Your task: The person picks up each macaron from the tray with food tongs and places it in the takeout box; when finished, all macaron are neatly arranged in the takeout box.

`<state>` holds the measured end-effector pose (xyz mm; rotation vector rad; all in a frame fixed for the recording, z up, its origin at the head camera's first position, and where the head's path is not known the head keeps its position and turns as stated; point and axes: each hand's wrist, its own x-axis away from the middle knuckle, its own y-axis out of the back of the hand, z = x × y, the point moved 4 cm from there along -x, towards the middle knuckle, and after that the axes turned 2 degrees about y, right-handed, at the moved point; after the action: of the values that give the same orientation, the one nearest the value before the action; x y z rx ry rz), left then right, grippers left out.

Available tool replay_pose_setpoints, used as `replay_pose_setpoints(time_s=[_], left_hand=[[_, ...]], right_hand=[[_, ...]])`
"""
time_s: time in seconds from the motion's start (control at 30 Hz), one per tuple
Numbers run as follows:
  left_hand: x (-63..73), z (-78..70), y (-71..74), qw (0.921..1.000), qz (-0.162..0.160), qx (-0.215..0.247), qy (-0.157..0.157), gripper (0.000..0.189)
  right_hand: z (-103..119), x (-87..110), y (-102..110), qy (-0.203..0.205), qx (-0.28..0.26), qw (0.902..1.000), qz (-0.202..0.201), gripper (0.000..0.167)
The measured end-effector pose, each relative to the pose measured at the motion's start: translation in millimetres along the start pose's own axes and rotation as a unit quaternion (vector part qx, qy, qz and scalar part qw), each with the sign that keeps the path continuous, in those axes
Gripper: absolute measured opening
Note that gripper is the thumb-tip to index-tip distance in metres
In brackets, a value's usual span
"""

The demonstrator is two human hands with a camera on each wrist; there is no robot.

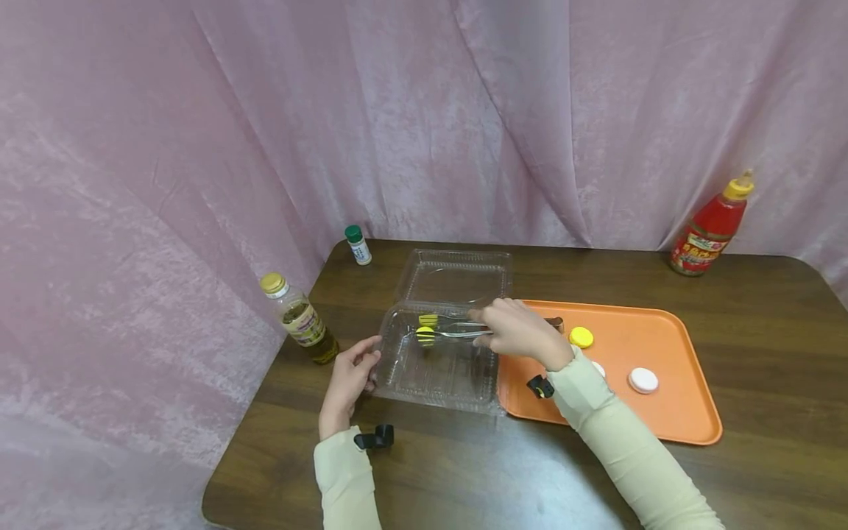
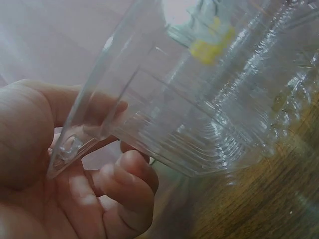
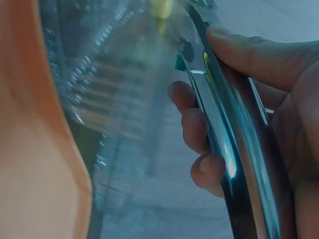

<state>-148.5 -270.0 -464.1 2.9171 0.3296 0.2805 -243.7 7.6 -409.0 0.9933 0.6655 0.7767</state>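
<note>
My left hand (image 1: 350,379) grips the left rim of a clear plastic clamshell box (image 1: 437,375), which lies with its lid (image 1: 457,276) folded back. In the left wrist view the box's corner sits between thumb and curled fingers (image 2: 127,184). Over the box, my right hand (image 1: 520,331) holds metal tongs (image 3: 234,139), thumb on one side and fingers on the other. Yellow shows at the tongs' slotted tips, inside the box, like a small round macaron (image 1: 425,336); whether it is one piece or two I cannot tell.
An orange tray (image 1: 689,412) adjoins the box on the right, bearing a yellow macaron (image 1: 581,337), a white one (image 1: 643,380) and another partly behind my sleeve. An oil bottle (image 1: 305,324), a green-capped shaker (image 1: 358,246) and a red sauce bottle (image 1: 709,232) stand around.
</note>
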Motion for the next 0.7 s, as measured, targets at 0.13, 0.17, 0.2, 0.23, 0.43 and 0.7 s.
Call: replay_pose_setpoints(time_s=[0.13, 0.17, 0.2, 0.23, 0.43, 0.7], left_hand=[[-5.2, 10.6, 0.2, 1.0000, -0.002, 0.008, 0.004, 0.036], [-6.1, 11.6, 0.4, 1.0000, -0.001, 0.009, 0.003, 0.036], [-7.0, 12.4, 0.8, 1.0000, -0.002, 0.009, 0.002, 0.036], [-7.4, 12.7, 1.0, 1.0000, -0.001, 0.010, 0.002, 0.036], [-9.2, 13.0, 2.3, 0.9997, 0.005, 0.022, 0.005, 0.037], [-8.5, 16.0, 1.5, 0.9982, 0.037, 0.045, 0.015, 0.045]], right_hand=[[-1.8, -6.6, -12.0, 0.003, 0.001, 1.0000, 0.009, 0.022], [-2.3, -7.7, -13.9, 0.002, 0.000, 1.0000, 0.010, 0.024], [-2.6, -8.7, -15.4, 0.000, -0.001, 0.9999, 0.010, 0.026], [-2.8, -9.5, -16.6, -0.001, -0.003, 0.9999, 0.010, 0.029], [-2.6, -13.4, -19.0, -0.002, 0.003, 1.0000, 0.005, 0.033], [-0.5, -14.0, -23.4, -0.009, 0.008, 0.9998, 0.013, 0.025]])
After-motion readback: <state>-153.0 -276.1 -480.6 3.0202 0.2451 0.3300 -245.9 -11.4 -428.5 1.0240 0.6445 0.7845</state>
